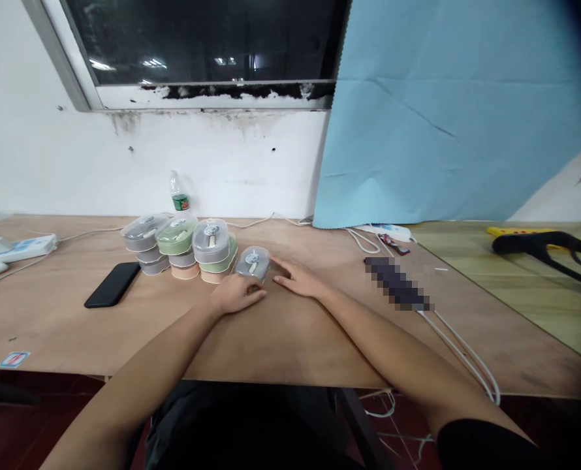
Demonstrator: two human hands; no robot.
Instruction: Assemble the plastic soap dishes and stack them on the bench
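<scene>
A small grey lidded box (254, 260), with a clear top, a round label and a pale clip, rests on the wooden table. At its near left corner is my left hand (236, 294), low on the table, thumb apart from the bent fingers. My right hand (298, 277) lies along the box's right side, thumb and fingers spread, fingertips at or very near its edge. Just left stand stacked boxes of the same kind: a grey box (211, 241) over green and peach ones, a green box (177, 236), and another grey box (146, 232).
A black phone (113, 285) lies left of the stacks, near a white power strip (19, 248). A plastic bottle (178, 192) stands by the wall. To the right are a pixelated dark object (398, 284), white cables (467, 359) and a black strap (540, 247).
</scene>
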